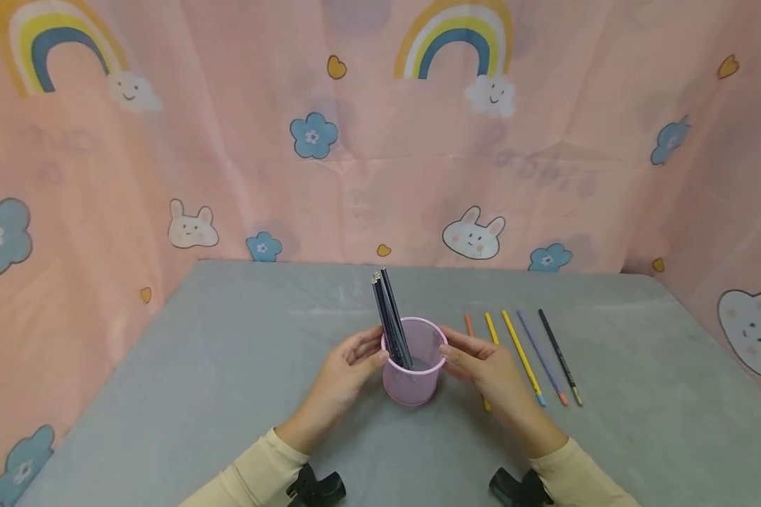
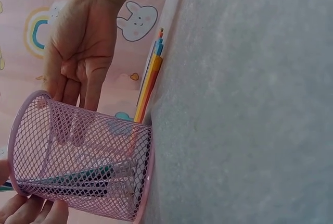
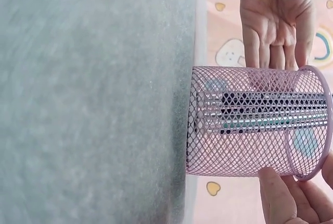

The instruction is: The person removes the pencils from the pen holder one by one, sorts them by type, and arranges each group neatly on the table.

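A pink mesh pen holder [image 1: 411, 389] stands on the grey table [image 1: 241, 338] between both hands. My left hand [image 1: 336, 377] holds its left side, thumb at the rim and fingers along the outside. From the right, my right hand [image 1: 497, 377] grips the opposite side in the same way. Several dark pencils [image 1: 390, 317] lean to the left inside the holder, their lower ends showing through the mesh in the right wrist view. Beside the right hand lie a yellow pencil [image 1: 523, 358], a purple pencil [image 1: 542, 358] and a black pencil [image 1: 560, 358] in a loose row.
An orange pencil [image 1: 469, 325] and another yellow pencil [image 1: 492, 328] lie partly hidden behind the right hand. A pink cloth [image 1: 228, 141] with rainbows, rabbits and flowers hangs behind the table and along its sides.
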### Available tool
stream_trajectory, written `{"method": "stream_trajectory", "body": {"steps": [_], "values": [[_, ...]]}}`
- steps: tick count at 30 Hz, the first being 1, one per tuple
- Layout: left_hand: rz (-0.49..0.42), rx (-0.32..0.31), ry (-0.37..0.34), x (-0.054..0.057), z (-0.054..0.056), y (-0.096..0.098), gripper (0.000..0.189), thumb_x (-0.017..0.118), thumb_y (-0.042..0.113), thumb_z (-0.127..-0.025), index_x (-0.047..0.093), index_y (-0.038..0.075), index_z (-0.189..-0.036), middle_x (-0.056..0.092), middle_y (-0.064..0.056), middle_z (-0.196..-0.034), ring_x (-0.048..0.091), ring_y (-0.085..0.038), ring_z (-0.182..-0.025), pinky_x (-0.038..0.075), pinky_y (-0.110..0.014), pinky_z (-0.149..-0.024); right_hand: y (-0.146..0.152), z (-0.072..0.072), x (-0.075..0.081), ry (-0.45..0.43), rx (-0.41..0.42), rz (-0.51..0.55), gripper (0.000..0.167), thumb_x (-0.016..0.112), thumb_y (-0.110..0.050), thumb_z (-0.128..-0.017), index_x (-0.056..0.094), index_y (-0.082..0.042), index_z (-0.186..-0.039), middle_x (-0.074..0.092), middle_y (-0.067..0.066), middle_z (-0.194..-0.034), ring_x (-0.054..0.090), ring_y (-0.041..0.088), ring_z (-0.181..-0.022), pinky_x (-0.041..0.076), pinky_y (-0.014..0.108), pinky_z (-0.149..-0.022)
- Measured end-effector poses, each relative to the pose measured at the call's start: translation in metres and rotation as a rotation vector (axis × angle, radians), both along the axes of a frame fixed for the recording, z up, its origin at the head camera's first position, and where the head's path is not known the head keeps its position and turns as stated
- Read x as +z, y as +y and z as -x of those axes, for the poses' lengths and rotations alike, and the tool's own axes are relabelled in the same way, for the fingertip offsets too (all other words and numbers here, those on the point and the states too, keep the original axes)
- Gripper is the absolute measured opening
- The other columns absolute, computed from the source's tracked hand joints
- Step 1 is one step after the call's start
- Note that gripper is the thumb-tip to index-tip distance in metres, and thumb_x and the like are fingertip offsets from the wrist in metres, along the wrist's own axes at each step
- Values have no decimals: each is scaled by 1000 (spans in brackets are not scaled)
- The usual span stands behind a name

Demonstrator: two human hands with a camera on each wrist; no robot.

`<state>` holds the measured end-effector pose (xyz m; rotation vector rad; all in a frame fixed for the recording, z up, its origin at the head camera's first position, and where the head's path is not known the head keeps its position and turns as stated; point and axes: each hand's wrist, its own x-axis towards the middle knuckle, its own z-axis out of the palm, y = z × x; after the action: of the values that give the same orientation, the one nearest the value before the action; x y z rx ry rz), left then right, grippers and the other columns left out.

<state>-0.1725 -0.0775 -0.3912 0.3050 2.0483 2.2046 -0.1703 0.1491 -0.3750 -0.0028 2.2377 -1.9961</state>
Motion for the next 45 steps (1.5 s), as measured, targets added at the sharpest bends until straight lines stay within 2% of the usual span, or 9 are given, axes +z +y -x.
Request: {"method": "stream_trajectory", "body": {"steps": [15,24,31,36,40,45], "values": [[-4,-4,10,4,5,4,48,61,4,-96,48,-9,-141,54,-26,-143,51,-37,-135,44,-41,-112,4,3,3,28,-8,-24,49,67,-24,-96,56,-6,-141,58,12,-143,60,26,-128,55,30,-94],[-1,0,-9,-3,-4,2,49,61,6,-96,48,-9,-141,54,-26,-142,52,-37,-134,45,-40,-112,3,-2,-2,7,9,-9,48,67,-22,-96,56,-5,-140,58,14,-142,62,24,-126,56,30,-94],[3,21,-24,-5,-10,0,49,62,7,-96,48,-9,-140,54,-26,-142,53,-37,-134,44,-42,-112,1,-4,-5,-3,28,5,48,67,-21,-95,56,-3,-139,58,14,-142,63,17,-122,56,29,-94],[-3,40,-30,-2,-6,1,47,64,7,-95,52,-8,-138,57,-25,-139,55,-35,-131,46,-42,-111,1,-1,-3,9,15,-1,49,67,-22,-95,57,-4,-139,58,14,-141,64,16,-121,56,29,-93],[6,42,-32,0,-1,2,45,66,6,-93,55,-10,-133,60,-27,-135,59,-35,-127,50,-37,-106,2,-1,-3,5,-4,-23,48,67,-22,-96,57,-5,-139,58,14,-142,63,22,-123,57,29,-92],[52,79,60,7,4,0,54,69,3,-90,49,-10,-138,58,-27,-137,58,-37,-126,51,-39,-104,1,1,0,15,0,-43,49,66,-25,-96,56,-7,-141,57,13,-143,59,28,-129,55,30,-93]]}}
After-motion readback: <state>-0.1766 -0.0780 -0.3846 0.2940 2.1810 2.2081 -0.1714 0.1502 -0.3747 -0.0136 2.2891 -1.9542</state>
